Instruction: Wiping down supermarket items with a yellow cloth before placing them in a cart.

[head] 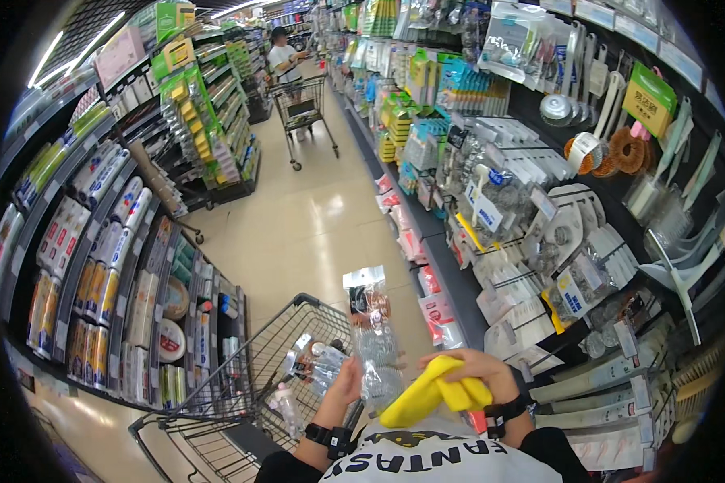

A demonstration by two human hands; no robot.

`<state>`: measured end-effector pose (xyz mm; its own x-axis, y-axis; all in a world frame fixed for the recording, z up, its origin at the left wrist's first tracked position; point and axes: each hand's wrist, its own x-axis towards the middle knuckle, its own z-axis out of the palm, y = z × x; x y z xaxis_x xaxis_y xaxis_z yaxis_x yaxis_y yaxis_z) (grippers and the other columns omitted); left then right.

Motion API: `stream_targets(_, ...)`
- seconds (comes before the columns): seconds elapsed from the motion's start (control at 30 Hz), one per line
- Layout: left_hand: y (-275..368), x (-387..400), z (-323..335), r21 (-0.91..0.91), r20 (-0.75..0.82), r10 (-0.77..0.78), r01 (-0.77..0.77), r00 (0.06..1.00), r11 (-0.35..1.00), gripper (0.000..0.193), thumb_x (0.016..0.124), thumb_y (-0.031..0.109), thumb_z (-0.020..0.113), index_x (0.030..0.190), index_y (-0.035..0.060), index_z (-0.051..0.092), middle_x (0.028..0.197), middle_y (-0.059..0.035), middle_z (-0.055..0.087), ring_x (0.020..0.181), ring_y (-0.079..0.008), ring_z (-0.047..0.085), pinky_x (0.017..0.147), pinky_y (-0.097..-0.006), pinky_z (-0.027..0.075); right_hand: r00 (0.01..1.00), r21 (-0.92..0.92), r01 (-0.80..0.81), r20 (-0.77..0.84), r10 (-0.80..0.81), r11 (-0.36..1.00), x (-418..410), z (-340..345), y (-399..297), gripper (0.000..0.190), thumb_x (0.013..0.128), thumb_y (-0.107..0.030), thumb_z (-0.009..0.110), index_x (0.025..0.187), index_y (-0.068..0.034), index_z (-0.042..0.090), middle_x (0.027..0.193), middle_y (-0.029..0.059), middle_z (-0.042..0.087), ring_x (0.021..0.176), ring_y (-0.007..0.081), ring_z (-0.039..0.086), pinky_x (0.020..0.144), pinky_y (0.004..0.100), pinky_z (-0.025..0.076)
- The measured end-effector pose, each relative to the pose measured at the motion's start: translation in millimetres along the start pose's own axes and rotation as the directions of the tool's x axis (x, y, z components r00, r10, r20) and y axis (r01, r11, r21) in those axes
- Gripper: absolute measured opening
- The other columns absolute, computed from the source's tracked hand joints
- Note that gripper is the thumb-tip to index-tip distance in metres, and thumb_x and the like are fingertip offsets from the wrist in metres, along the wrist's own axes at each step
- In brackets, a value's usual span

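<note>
A long clear pack of metal scouring balls (374, 344), silver with a coppery part near the top, stands upright before my chest. My left hand (345, 383) grips its left edge low down. In my right hand (474, 365) is a bunched yellow cloth (429, 392), draped beside the pack's lower end. Left of my hands, a wire shopping cart (278, 317) holds clear-wrapped goods (323, 362) and a pinkish clear bottle (287, 407). What exactly the wrapped goods are, I cannot tell.
On the right, a shelf wall carries hanging scouring balls (519, 157), ladles (559, 108) and brushes (698, 374). Rolled goods (106, 296) fill the left shelves. Up the tiled aisle (302, 223), a person (285, 57) stands behind another cart (302, 108).
</note>
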<state>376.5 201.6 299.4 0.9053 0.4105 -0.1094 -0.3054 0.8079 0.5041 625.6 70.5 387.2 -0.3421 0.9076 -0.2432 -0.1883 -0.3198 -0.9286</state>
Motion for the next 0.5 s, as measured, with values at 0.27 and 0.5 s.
stream_targets(0.27, -0.4, -0.7, 25.0, -0.045, -0.044, 0.301, -0.303, 0.953, 0.952, 0.081, 0.073, 0.047, 0.058, 0.134, 0.0123, 0.018, 0.133, -0.0138, 0.030, 0.118, -0.0311, 0.037, 0.098, -0.0468, 0.031, 0.965, 0.374, 0.175, -0.248, -0.083, 0.911, -14.1, 13.8, -35.5, 0.045, 0.071, -0.011, 0.059, 0.113, 0.001, 0.051, 0.113, 0.0096, 0.053, 0.103, 0.0172, 0.050, 0.090, 0.0281, 0.037)
stream_targets(0.5, -1.8, 18.3, 36.6, -0.257, -0.126, 0.085, -0.115, 0.988, 0.960, 0.070, 0.076, 0.028, 0.054, 0.133, 0.0067, 0.020, 0.131, -0.0166, 0.032, 0.103, -0.0309, 0.051, 0.091, -0.0383, 0.041, 0.993, -0.554, 0.100, 0.004, -0.118, 0.826, 89.3, 16.1, 16.4, 0.042, 0.070, -0.012, 0.059, 0.109, 0.000, 0.052, 0.109, 0.0139, 0.053, 0.104, 0.0237, 0.049, 0.089, 0.0317, 0.038)
